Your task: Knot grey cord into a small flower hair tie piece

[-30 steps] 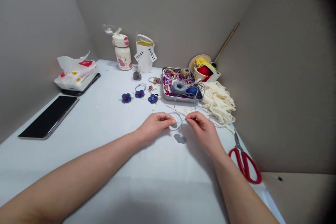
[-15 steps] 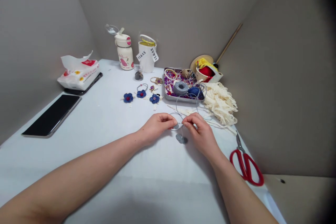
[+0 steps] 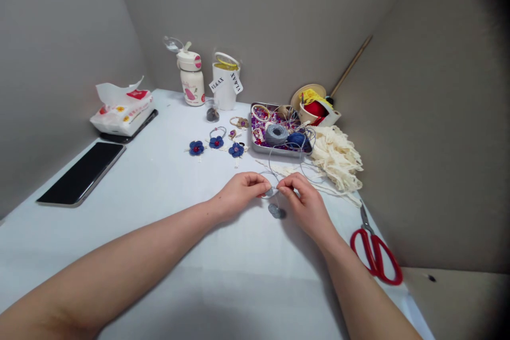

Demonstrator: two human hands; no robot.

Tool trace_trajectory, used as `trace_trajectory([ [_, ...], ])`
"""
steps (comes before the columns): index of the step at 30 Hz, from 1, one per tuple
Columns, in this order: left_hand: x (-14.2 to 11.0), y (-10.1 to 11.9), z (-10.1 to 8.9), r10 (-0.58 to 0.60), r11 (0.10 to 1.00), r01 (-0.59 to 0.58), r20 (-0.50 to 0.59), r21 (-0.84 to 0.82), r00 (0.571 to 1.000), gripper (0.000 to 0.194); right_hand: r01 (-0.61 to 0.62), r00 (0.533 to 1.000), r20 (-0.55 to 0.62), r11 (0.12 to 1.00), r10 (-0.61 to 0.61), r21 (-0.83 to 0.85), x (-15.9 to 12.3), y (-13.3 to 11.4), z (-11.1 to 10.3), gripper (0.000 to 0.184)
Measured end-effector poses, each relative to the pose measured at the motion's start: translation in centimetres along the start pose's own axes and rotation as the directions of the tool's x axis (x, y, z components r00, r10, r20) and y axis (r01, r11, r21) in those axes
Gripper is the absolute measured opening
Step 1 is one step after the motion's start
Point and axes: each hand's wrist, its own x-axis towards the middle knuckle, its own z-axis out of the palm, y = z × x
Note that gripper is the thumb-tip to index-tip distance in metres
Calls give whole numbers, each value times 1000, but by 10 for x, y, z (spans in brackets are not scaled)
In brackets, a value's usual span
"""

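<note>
My left hand (image 3: 241,192) and my right hand (image 3: 303,202) pinch a thin grey cord (image 3: 274,170) at the middle of the white table (image 3: 119,255), their fingertips almost meeting. A small grey disc (image 3: 270,192) sits at the pinch, partly hidden by my fingers. A cluster of grey discs (image 3: 277,211) hangs or rests just below, and a loop of cord rises towards a metal tray (image 3: 281,152). The tray holds a grey cord ball (image 3: 276,134) and a blue ball (image 3: 297,141).
Several blue flower ornaments (image 3: 216,142) lie left of the tray. Cream lace (image 3: 337,159) is heaped to its right, above red-handled scissors (image 3: 376,257). A black tablet (image 3: 82,172), tissue packet (image 3: 121,114), bottle (image 3: 192,85) and white cup (image 3: 225,87) stand further back.
My hands have come closer together around the cord, and my fingertips now nearly touch. The whole scene has shifted slightly right in view.
</note>
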Motion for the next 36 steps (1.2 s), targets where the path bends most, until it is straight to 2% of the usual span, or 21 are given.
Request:
trace_trajectory([
  [12, 0, -5, 0, 14, 1000, -14, 30, -14, 999, 19, -50, 998, 50, 995, 46, 85, 1, -4, 0, 14],
  [18, -1, -4, 1, 7, 1000, -7, 32, -6, 999, 19, -162, 986, 70, 964, 151, 212, -1, -7, 5, 13],
  [24, 0, -4, 1, 48, 998, -49, 21, 37, 999, 17, -284, 955, 36, 876, 294, 389, -6, -12, 14, 13],
  [27, 0, -5, 1, 57, 997, -58, 22, 54, 998, 17, -300, 951, 42, 876, 307, 377, -8, -17, 13, 11],
  [29, 0, -6, 1, 53, 997, -53, 10, 58, 999, 17, -235, 968, -22, 931, 251, 278, -8, -19, 11, 14],
  [32, 0, -5, 2, 49, 996, -48, -23, 74, 999, 17, -42, 985, -163, 998, 48, 38, -8, -21, 6, 16],
  [34, 0, -5, 2, 54, 994, -50, -33, 93, 998, 17, 86, 981, -165, 991, -103, -107, -9, -21, 4, 12],
  [36, -1, -5, 2, 59, 992, -56, -21, 111, 998, 16, 197, 968, -114, 959, -223, -203, -9, -19, 5, 8],
])
